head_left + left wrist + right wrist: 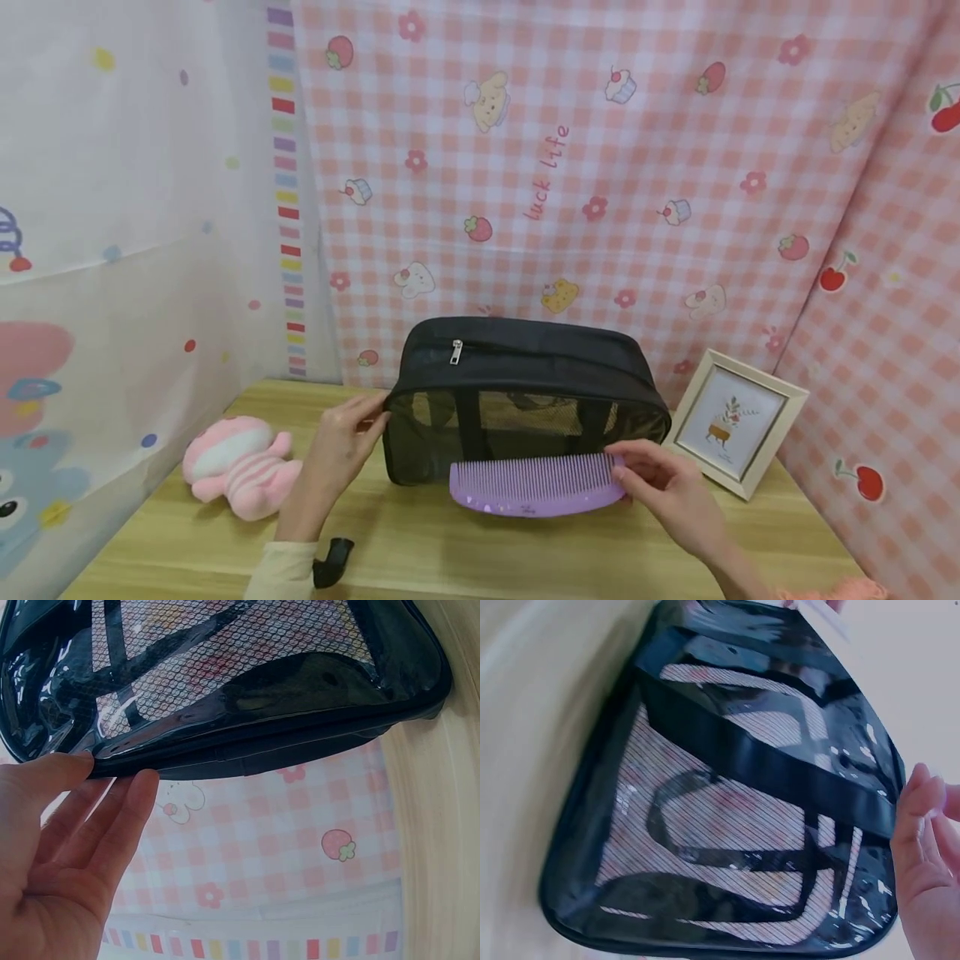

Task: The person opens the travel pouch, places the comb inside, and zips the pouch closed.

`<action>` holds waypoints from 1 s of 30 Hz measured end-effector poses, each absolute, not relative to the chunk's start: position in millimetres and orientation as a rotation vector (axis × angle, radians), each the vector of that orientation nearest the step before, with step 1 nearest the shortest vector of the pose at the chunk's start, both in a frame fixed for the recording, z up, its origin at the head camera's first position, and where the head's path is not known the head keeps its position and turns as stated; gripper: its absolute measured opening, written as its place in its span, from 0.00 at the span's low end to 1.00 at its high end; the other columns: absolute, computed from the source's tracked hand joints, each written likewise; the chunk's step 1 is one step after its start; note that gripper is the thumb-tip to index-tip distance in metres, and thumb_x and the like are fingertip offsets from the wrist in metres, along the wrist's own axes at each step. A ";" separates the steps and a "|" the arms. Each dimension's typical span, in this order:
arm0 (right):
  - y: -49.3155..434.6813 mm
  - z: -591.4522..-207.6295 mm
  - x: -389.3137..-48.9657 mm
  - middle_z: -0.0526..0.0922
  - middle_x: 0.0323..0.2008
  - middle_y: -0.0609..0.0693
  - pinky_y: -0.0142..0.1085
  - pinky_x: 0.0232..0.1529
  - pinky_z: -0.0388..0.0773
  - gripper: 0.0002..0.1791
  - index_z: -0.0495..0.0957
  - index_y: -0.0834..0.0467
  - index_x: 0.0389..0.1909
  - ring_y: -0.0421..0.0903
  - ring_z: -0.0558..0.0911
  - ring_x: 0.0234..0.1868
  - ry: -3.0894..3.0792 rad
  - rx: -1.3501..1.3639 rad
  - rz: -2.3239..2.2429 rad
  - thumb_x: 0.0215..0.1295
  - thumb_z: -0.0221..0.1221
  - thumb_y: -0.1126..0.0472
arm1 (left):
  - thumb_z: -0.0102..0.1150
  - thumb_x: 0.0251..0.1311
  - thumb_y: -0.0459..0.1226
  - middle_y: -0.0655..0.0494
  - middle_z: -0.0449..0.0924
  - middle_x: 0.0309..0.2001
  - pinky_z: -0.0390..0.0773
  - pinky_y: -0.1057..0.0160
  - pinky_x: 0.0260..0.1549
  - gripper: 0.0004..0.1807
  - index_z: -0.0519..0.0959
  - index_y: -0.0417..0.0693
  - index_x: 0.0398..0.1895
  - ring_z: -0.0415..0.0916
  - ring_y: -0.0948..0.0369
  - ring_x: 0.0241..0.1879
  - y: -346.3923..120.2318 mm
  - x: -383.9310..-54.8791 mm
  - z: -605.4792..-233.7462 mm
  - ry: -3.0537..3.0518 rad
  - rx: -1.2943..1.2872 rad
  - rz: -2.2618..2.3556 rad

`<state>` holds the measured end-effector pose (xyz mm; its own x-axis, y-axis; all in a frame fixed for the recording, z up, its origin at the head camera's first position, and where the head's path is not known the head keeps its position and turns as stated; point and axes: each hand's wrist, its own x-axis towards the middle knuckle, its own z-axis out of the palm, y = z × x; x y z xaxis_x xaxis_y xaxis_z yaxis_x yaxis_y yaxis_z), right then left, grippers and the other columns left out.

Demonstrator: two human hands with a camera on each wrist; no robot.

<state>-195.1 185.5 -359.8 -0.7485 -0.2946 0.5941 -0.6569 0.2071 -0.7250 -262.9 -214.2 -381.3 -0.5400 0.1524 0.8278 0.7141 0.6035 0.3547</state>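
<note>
A black toiletry bag (525,350) with clear windows and a zipper stands upright on the table. My left hand (341,442) holds its left edge; in the left wrist view the thumb and fingers of that hand (82,832) pinch the dark rim of the bag (247,735). In front of the bag, my right hand (667,487) pinches the right end of a lilac comb (536,487), teeth up. The right wrist view has the right hand (926,862) beside the bag (757,761), its strap across the window; I cannot make out the comb there.
A pink-and-white plush toy (243,467) lies left of the left forearm. A small black curved object (333,563) is by the left sleeve. At the right a framed picture (738,421) leans on the wooden table (405,554). Patterned cloth (600,150) hangs behind.
</note>
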 end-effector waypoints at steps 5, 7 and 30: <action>195.6 -347.9 -192.5 0.82 0.29 0.51 0.33 0.20 0.79 0.12 0.76 0.73 0.45 0.41 0.79 0.21 -2.017 0.793 1.619 0.60 0.56 0.81 | 0.66 0.47 0.19 0.43 0.83 0.35 0.83 0.64 0.26 0.17 0.83 0.33 0.43 0.82 0.55 0.29 -214.8 -266.1 -380.3 -2.023 -0.702 -0.900; 199.8 -340.0 -192.9 0.82 0.28 0.51 0.32 0.21 0.80 0.12 0.75 0.75 0.45 0.41 0.80 0.22 -1.955 0.763 1.652 0.59 0.55 0.81 | 0.66 0.47 0.19 0.42 0.83 0.35 0.83 0.64 0.26 0.17 0.83 0.33 0.43 0.82 0.55 0.29 -214.8 -267.1 -379.5 -2.023 -0.707 -0.903; 220.9 -246.4 -214.6 0.83 0.30 0.41 0.22 0.25 0.78 0.13 0.79 0.71 0.46 0.35 0.82 0.26 -2.007 0.375 1.259 0.59 0.61 0.74 | 0.65 0.50 0.21 0.43 0.82 0.36 0.83 0.64 0.27 0.16 0.82 0.34 0.45 0.82 0.55 0.30 -215.8 -262.6 -379.3 -2.065 -0.676 -0.919</action>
